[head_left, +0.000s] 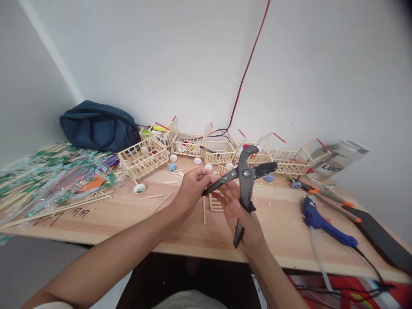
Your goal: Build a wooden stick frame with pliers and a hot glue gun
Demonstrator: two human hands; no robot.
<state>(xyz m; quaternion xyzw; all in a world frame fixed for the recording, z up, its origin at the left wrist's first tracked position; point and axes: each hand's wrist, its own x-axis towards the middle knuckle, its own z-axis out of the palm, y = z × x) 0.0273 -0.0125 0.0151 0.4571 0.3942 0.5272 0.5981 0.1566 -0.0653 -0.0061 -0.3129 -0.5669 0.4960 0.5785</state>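
Observation:
My right hand [247,223] grips the handles of black cutting pliers [246,174], whose jaws are spread wide above the wooden table [135,223]. My left hand [193,186] is closed in a pinch just left of the pliers, fingertips close to the lower handle; what it pinches is too small to make out. A small ladder-like stick frame [215,202] lies on the table right under both hands. Loose thin sticks [162,201] lie beside it.
Several small stick-built carts [143,158] with bottle-cap wheels line the back of the table. A dark blue bag [98,126] sits back left, packets of sticks [48,180] at left. A blue glue gun [322,223] and orange-tipped tools [328,197] lie at right. A red cable [247,68] runs up the wall.

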